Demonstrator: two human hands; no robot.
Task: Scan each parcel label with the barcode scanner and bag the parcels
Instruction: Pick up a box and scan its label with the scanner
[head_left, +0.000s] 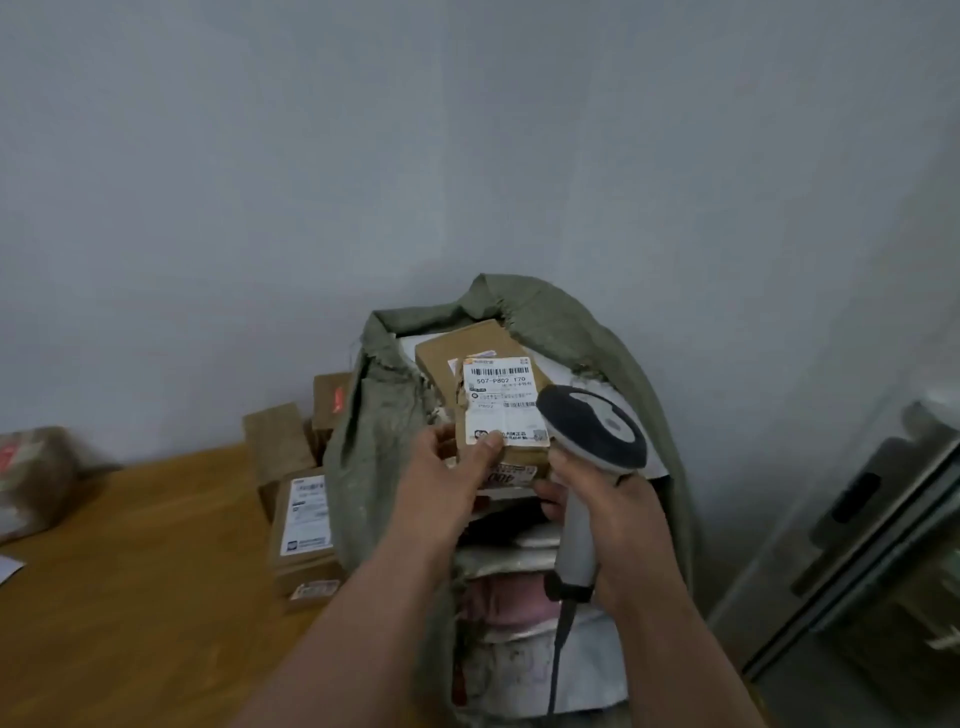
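Both hands are occupied above the mouth of a green woven sack (374, 431): the left hand (457, 467) is closed on the near edge of a small cardboard parcel (498, 457), thumb pressed on its white shipping label (501, 402), while the right hand (618, 519) is wrapped around the grip of a grey corded barcode scanner (592, 431). The parcel is held directly ahead of both hands, label up, its long axis running away from the person; the scanner head lies just to the parcel's right, touching or nearly touching its edge, so the right hand is judged the one to be turned toward the label. On the label a barcode and "507-P802 T70" can be read; smaller print is too blurred. Beneath the parcel another brown box (457, 348) and pale mailers are seen in the sack. More labelled cartons (304, 525) are stacked on the wooden table (130, 571) at left.
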